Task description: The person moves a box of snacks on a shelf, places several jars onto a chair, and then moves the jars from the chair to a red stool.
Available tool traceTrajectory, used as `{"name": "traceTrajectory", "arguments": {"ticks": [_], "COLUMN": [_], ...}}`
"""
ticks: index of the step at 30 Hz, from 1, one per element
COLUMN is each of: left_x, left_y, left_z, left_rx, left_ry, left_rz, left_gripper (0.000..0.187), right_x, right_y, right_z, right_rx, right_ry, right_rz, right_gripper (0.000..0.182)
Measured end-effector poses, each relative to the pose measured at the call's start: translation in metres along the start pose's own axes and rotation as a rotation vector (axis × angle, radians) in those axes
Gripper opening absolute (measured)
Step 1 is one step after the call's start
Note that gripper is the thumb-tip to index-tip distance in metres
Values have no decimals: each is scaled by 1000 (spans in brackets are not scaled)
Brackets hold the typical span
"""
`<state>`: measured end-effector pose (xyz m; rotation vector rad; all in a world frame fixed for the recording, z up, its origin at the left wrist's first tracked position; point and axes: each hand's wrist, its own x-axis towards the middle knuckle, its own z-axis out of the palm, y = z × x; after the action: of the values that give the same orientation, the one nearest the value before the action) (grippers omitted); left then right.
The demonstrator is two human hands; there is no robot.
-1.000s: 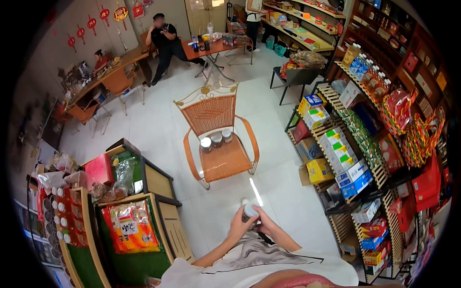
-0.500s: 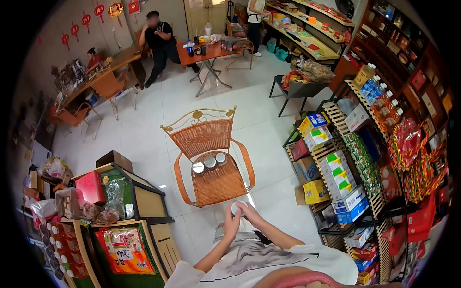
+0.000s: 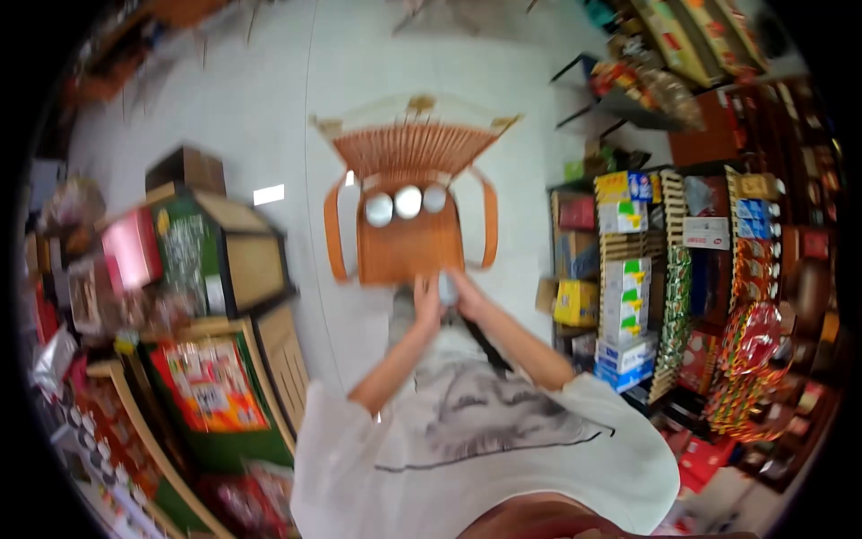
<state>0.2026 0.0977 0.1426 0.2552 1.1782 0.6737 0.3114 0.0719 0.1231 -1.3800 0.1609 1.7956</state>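
Jar (image 3: 447, 289): small, cylindrical, pale lid; held between both hands at front edge of chair seat. Left hand (image 3: 426, 301) grips at 9 o'clock, right hand (image 3: 469, 295) at 3 o'clock; two-sided grasp steadies it. Three like jars (image 3: 407, 203) at 12 o'clock, rowed against backrest. Chair (image 3: 409, 242): woven orange wicker, curved arms. Image blurred.

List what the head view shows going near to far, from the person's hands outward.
Left hand and right hand around a silver-lidded jar → orange wicker chair → three jars on its seat → chair back → white floor.
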Motion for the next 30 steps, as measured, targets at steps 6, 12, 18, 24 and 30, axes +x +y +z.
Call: {"name": "traceTrajectory", "arguments": {"ticks": [6,12,18,24,30], "left_x": [104,166,217,258,271], "left_y": [-38,-43,-61,-55,-29], "left_z": [20,49,60,22,-51], "left_rx": [21,60,-51,-105,-141], "left_ry": [131,89,185,308,382], "left_rz": [-94,-263,-209,-170,-79], "left_gripper": [52,74,55,40,62], "right_x": [79,157,210,267,284], "right_y": [-50,-70,-76,-52,-35], "right_z": [-32,-82,-102,-71,6], "right_rx": [-74,27,143,66,-24], "right_ry": [120,160,91,120,64], "right_rz": [-14,19,63,11,174], "right_gripper": [31,33,29,62,85]}}
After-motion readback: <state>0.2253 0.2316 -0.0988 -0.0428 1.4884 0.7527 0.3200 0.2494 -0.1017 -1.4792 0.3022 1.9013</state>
